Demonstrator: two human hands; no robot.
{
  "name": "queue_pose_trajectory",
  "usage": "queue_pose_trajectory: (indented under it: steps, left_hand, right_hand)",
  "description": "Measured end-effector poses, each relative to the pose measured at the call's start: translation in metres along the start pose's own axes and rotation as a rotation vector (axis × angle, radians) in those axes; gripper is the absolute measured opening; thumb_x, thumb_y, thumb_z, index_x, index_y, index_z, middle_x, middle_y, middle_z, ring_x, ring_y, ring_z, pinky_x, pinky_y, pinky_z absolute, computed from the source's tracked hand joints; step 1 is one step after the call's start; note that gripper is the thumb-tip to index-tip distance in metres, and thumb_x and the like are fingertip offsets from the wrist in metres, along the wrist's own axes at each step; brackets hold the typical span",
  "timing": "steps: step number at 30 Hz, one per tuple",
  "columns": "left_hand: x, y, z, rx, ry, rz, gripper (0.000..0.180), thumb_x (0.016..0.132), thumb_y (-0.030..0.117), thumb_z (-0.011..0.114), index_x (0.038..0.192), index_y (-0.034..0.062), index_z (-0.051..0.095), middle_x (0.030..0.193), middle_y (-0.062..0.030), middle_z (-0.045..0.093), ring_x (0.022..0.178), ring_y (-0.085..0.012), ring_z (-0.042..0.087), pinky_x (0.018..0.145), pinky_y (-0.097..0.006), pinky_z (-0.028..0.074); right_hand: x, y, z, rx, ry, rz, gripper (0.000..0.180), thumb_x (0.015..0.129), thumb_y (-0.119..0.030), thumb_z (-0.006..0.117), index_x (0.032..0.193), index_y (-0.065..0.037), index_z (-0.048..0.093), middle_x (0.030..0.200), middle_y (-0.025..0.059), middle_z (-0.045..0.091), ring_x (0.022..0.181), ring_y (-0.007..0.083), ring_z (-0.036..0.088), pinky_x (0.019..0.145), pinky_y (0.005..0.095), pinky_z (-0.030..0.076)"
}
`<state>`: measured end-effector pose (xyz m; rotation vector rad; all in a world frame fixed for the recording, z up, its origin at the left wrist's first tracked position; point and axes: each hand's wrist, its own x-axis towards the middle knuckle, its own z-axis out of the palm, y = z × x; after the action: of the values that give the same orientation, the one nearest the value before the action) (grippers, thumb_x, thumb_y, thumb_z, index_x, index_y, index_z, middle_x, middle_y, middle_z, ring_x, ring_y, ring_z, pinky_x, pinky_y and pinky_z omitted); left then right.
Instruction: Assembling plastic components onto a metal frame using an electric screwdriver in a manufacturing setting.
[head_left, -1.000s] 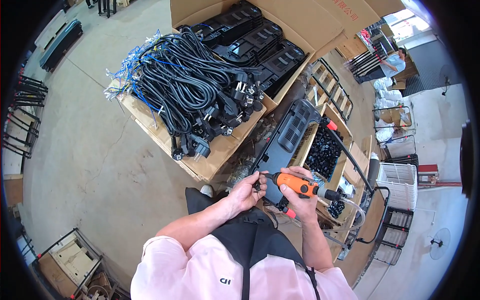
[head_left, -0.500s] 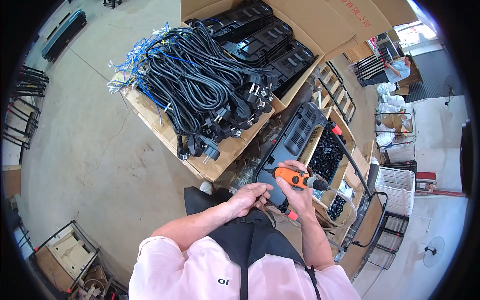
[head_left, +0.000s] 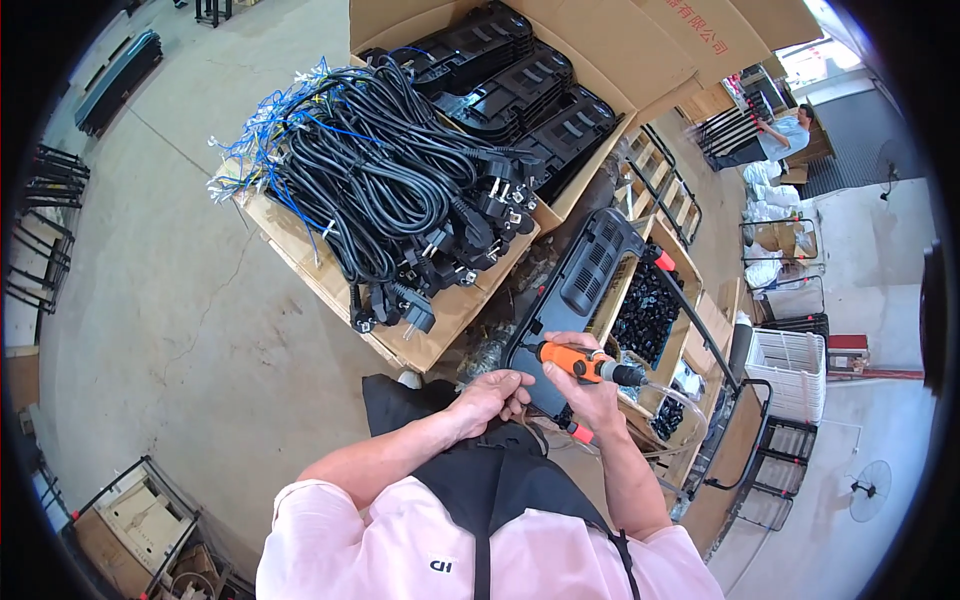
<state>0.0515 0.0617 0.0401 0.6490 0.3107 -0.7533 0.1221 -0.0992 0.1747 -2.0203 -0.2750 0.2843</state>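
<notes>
My right hand [head_left: 592, 398] grips an orange and black screwdriver power tool [head_left: 572, 360] with a clear hose trailing from its rear. The tool's front end points left, over the near part of a long black plastic panel [head_left: 560, 310] with vent slots. My left hand [head_left: 493, 397] is at the panel's near left edge, thumb and fingers pinched together. Whatever lies between those fingers is too small or hidden to make out. The panel sits at a slant beside a black tube frame [head_left: 702, 328] with red end pieces.
Coiled black power cords [head_left: 370, 190] with plugs lie on a cardboard box [head_left: 440, 335] ahead. Behind them, stacked black panels [head_left: 520, 90] fill an open carton. A wooden bin [head_left: 690, 345] of small black parts stands right. A person [head_left: 785, 135] works far right.
The whole view has shifted slightly left. Both hands and the power tool stay at nearly the same place by the panel, the right hand marginally lower.
</notes>
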Motion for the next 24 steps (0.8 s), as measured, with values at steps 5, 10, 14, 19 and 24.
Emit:
queue_pose_trajectory:
  steps: [5,10,14,19,24]
  left_hand:
    - [-0.007,0.008,0.008,0.029,0.036,0.005,0.030,0.117,0.026,0.043,0.125,0.0039,0.061,0.106,-0.0070,0.075,0.073,-0.0096,0.066,0.061,-0.025,0.053]
    - [-0.012,0.014,0.012,-0.086,0.083,-0.028,0.024,0.116,0.026,0.048,0.120,0.0053,0.060,0.106,-0.0084,0.076,0.072,-0.0120,0.067,0.060,-0.026,0.053]
    - [-0.005,0.005,0.005,-0.159,0.090,-0.024,0.023,0.114,0.028,0.054,0.115,0.0064,0.063,0.100,-0.0061,0.076,0.069,-0.0115,0.065,0.058,-0.026,0.050]
    - [0.002,0.002,0.011,-0.312,0.149,-0.018,0.027,0.111,0.032,0.060,0.108,0.0070,0.068,0.087,-0.0005,0.070,0.064,-0.0101,0.060,0.055,-0.026,0.046]
    - [0.020,0.012,0.026,-0.428,0.284,-0.034,0.029,0.109,0.037,0.062,0.109,0.0088,0.066,0.081,0.0027,0.061,0.064,-0.0111,0.053,0.054,-0.026,0.043]
  right_hand:
    - [0.002,0.000,0.001,-0.011,-0.055,0.030,0.039,0.088,-0.001,0.077,0.124,-0.002,0.063,0.132,0.0186,0.069,0.121,0.0250,0.068,0.107,0.0392,0.053]
    - [0.002,-0.003,0.000,-0.053,-0.057,0.041,0.040,0.087,0.000,0.077,0.125,-0.002,0.064,0.130,0.0157,0.071,0.118,0.0229,0.069,0.104,0.0375,0.055]
    - [0.002,-0.003,-0.003,-0.076,-0.083,0.040,0.044,0.088,0.000,0.078,0.129,-0.002,0.064,0.129,0.0121,0.072,0.116,0.0209,0.070,0.102,0.0358,0.055]
    - [-0.002,0.000,-0.007,0.018,0.017,0.021,0.048,0.088,-0.007,0.081,0.133,-0.006,0.063,0.125,0.0102,0.074,0.114,0.0194,0.072,0.100,0.0339,0.057]
    - [-0.026,-0.012,-0.041,0.230,0.049,-0.013,0.053,0.087,0.002,0.079,0.135,-0.002,0.056,0.132,0.0176,0.070,0.124,0.0259,0.067,0.110,0.0415,0.053]
